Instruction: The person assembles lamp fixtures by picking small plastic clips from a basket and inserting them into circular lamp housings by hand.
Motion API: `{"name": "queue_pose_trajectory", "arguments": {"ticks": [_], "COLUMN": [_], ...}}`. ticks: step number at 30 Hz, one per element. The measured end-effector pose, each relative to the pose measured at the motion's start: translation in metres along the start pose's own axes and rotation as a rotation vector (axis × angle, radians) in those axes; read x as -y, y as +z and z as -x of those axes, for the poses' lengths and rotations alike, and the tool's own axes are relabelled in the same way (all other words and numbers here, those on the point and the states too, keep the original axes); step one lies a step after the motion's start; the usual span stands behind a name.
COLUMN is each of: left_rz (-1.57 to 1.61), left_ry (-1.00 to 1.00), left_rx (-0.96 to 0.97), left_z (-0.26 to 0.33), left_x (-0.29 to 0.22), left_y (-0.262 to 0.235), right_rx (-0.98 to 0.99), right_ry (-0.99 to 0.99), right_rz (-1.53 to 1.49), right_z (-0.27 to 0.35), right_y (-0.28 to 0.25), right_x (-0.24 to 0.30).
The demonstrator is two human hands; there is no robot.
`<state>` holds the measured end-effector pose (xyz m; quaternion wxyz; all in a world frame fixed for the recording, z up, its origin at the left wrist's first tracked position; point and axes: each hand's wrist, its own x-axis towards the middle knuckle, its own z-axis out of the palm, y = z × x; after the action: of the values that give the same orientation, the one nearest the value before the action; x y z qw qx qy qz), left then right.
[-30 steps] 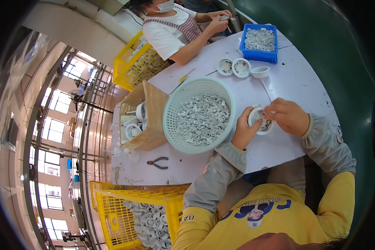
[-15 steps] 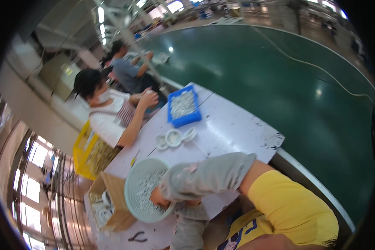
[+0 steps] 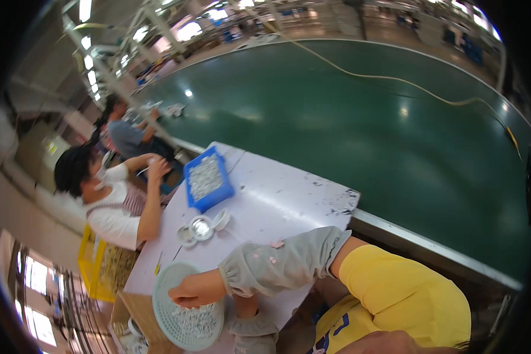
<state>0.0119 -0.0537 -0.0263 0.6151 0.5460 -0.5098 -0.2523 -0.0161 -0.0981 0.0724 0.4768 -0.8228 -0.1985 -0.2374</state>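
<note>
My right hand's [image 3: 196, 288] fingers curl down into the small silvery metal parts [image 3: 193, 320] in the round pale-green perforated plastic basket [image 3: 162, 301]; I can't tell whether they grip any

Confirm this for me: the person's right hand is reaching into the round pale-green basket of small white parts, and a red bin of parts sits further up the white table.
One detail is off: the bin is blue, not red. The head view shows it further up the white table, filled with small pale parts. The rest stands: the right hand reaches into the round pale-green basket of small white parts.
</note>
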Motion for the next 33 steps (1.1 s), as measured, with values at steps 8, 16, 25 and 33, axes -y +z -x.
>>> {"name": "queue_pose_trajectory", "arguments": {"ticks": [8, 16, 25, 33], "left_rz": [-0.024, 0.136, 0.337, 0.224], "left_ry": [-0.217, -0.308, -0.337, -0.341], "left_rx": [-0.005, -0.267, -0.273, -0.254], "left_z": [0.039, 0.028, 0.026, 0.028], "left_x": [-0.02, -0.012, -0.015, -0.016], "left_y": [-0.008, -0.001, -0.01, -0.008], "right_rx": [-0.254, -0.414, -0.407, -0.37], "right_ry": [0.223, 0.32, 0.257, 0.085], "right_rz": [-0.29, -0.403, 0.232, 0.519], "right_z": [0.062, 0.104, 0.11, 0.121], "right_y": [-0.04, -0.068, -0.067, -0.068], "right_x": [-0.028, -0.043, -0.006, -0.006]}}
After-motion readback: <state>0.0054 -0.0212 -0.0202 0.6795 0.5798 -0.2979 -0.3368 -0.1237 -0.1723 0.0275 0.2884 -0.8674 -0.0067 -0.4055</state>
